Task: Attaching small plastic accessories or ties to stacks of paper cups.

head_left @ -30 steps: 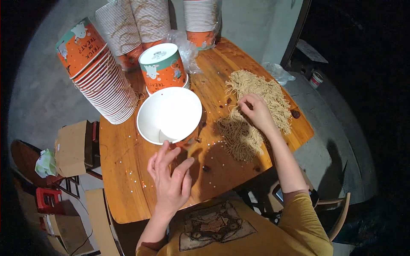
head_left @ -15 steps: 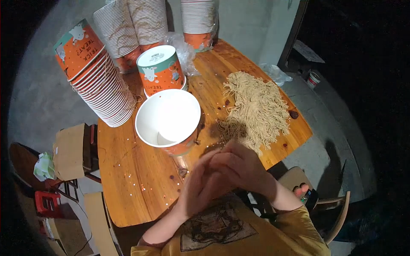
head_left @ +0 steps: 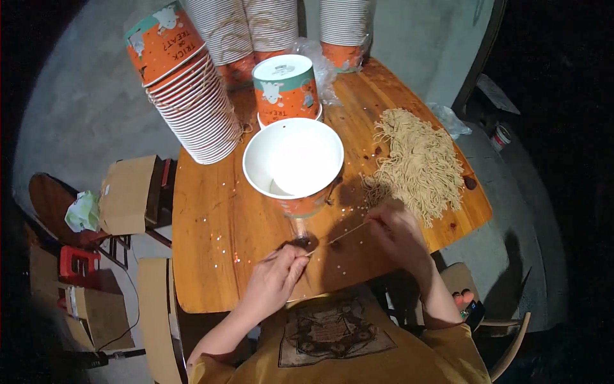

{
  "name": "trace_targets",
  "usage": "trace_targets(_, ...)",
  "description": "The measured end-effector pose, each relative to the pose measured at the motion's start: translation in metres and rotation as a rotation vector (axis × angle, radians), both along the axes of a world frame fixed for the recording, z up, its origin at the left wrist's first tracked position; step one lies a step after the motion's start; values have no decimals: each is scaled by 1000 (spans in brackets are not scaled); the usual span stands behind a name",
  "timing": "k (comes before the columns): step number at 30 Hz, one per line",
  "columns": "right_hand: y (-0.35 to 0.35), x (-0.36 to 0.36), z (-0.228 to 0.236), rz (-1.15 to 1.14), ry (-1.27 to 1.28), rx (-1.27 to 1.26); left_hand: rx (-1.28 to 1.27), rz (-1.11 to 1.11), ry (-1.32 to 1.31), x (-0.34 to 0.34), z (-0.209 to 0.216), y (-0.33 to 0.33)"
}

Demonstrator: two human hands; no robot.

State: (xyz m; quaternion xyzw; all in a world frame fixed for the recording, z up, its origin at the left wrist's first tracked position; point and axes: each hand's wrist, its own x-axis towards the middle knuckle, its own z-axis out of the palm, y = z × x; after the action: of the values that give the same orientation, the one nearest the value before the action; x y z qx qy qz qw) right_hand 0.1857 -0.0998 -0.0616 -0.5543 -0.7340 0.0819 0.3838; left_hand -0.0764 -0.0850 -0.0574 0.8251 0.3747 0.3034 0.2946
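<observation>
Remotely, I saw the left hand [head_left: 275,281] and right hand [head_left: 401,235] each pinching the cord [head_left: 339,237], taut between them, short of the tub [head_left: 304,206]; steady, gentle tension seemed best, clear of the yarn [head_left: 419,163] beyond.

Strong light whitens the inside of the open bucket [head_left: 297,150] to glare and brightens my counter [head_left: 198,275], while a shadow darkens the wood beside my softly blurred right fingers [head_left: 382,215]. Fisheye distortion bends straight edges, and the rim fades to black.

Tan cord [head_left: 345,234]: taut, left hand [head_left: 278,278] to right hand [head_left: 400,233].
</observation>
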Motion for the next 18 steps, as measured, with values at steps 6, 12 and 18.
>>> trace_targets(6,13,-18,3,87,47,78,305,31,152,0,9,15)
trace_targets(12,13,-63,0,358,409,5,642,-110,323,17,40,24)
trace_targets(18,6,-64,-2,316,506,-241,508,-218,259,9,34,25)
